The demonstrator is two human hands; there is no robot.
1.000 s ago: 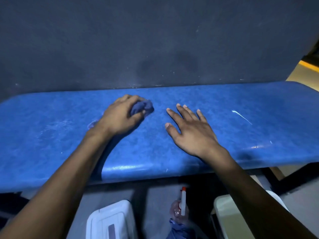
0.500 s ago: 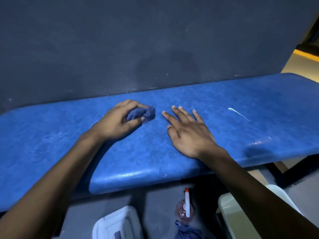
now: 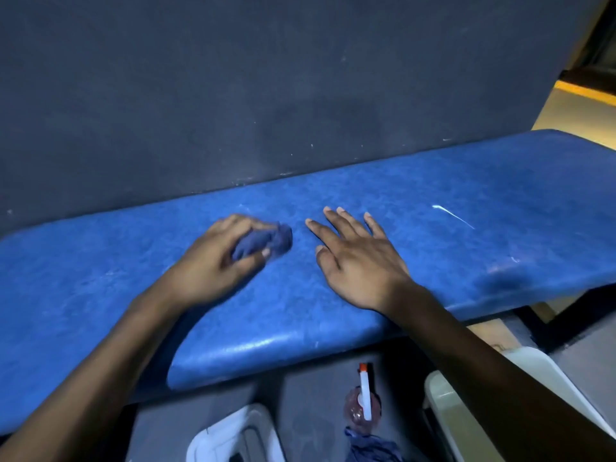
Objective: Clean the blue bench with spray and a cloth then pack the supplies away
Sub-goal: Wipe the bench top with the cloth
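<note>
The blue bench runs across the view against a dark wall. My left hand is closed around a bunched blue cloth and presses it on the bench top, left of centre. Just to the right, my right hand lies flat on the bench with fingers spread, holding nothing. A spray bottle with a white nozzle and orange tip stands on the floor below the bench's front edge.
On the floor lie a second blue cloth by the bottle, a white container at bottom centre and a pale bin at the right under my forearm. A white streak marks the bench top. Dark wall behind.
My left hand has slid the cloth slightly toward me and to the left across the bench. The right hand stays flat in place; the view has tilted a little.
</note>
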